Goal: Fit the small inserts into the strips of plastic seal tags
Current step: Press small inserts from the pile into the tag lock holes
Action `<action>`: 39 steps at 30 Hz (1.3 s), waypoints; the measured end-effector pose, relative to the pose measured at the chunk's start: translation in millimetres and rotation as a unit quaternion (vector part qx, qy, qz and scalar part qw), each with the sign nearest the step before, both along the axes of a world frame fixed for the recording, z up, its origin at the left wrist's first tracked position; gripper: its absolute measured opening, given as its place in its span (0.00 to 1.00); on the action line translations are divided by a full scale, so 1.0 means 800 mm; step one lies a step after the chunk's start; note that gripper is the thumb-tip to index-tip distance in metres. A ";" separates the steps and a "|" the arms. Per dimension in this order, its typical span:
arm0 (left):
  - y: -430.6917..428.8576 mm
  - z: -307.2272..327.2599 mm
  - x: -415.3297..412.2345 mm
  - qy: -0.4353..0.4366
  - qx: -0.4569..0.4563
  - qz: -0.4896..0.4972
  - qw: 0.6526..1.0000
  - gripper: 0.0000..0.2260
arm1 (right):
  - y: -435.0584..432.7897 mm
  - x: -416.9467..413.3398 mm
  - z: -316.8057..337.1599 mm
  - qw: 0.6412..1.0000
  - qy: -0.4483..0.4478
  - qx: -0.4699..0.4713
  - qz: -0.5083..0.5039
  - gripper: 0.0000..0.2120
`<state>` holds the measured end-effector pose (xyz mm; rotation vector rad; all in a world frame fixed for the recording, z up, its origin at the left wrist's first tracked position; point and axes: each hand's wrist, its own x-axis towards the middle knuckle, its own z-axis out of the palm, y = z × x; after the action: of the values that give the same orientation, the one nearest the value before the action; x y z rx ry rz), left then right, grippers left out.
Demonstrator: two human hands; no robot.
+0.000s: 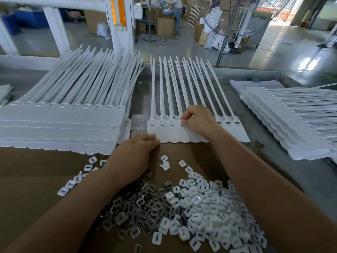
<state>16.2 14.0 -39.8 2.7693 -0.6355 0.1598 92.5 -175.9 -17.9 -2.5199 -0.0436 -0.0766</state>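
At the left of the metal table a tall stack of tag strips lies with its tails fanning away from the person. Just right of its near corner, the left hand rests knuckles up on the cardboard sheet. Its fingers are curled under and touch the near left corner of the single strip of seal tags. Whether they hold anything is hidden.

That strip lies flat in the middle of the table, tag heads toward the person and tails pointing away. The right hand lies over its middle, thumb and forefinger pinched together on a tiny white insert at the slot of the fourth tag from the left. The other fingers are folded in.

Nearer the person, grey metal pieces are heaped between the forearms, merging on the right into a pile of white plastic pieces. At the far right a second stack of strips lies angled, well apart from the hands.
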 end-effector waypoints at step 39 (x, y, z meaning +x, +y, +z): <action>-0.002 0.001 0.000 0.001 -0.001 -0.002 1.000 0.23 | -0.024 -0.048 0.037 0.989 0.090 -0.012 0.119 0.09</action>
<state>16.4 12.6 -39.3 2.7660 -0.6391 0.1561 53.8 -195.4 11.9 -2.5150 -0.2732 0.2487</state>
